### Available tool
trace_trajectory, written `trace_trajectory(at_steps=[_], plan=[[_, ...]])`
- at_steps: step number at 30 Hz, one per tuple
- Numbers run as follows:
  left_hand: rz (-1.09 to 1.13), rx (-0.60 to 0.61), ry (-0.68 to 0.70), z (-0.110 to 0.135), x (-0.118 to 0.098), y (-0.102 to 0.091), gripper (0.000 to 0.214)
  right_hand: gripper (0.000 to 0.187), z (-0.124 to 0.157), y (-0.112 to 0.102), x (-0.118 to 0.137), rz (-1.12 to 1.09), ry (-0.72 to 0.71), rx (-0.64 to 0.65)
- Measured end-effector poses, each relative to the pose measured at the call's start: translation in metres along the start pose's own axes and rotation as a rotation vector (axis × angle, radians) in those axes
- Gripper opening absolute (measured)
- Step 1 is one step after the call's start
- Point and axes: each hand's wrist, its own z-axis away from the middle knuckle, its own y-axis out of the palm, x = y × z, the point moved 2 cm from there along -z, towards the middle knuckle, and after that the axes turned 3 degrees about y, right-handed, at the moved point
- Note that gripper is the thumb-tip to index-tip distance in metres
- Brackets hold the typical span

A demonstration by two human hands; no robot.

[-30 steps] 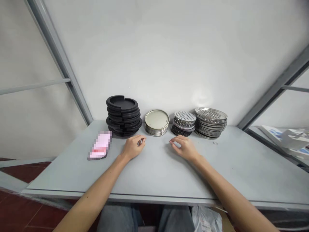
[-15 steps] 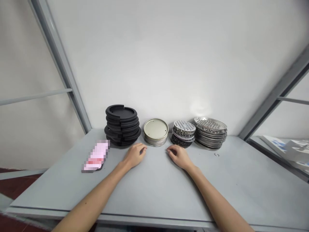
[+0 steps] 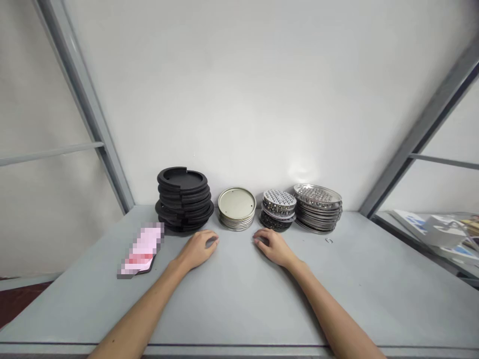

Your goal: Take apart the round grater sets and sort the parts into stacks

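Two bare hands rest palm-down on the grey table [image 3: 239, 304], holding nothing. The left hand [image 3: 196, 249] lies loosely spread with its fingers slightly curled, fingertips pointing to about 1 o'clock; the right hand [image 3: 273, 247] is equally relaxed and empty, its fingertips aimed toward 11 o'clock, so the two nearly face each other with bare tabletop between them.

Just beyond the fingertips, at 12 o'clock, a row of four stacks sits against the white wall, probably pushed back to leave the front of the table free. From 10 to 2 o'clock: a tall stack of black rings [image 3: 184, 198] nearest the left hand, a low stack of flat metal discs [image 3: 237, 208], a small stack of perforated discs [image 3: 279, 209] nearest the right hand, and a wider stack of perforated metal trays [image 3: 318, 207]. Like is piled on like, each kind within easy reach.

At 9 o'clock from the left hand lies a blurred pink item [image 3: 141, 250]; a tiny metal ring [image 3: 329, 241] lies at 3 o'clock.
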Motion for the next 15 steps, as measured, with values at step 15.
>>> trace_trajectory(at_steps=[15], plan=[[-0.014, 0.036, -0.015, 0.0004, 0.0013, 0.0001, 0.019, 0.021, -0.0023, -0.0003, -0.0043, -0.016, -0.007, 0.016]])
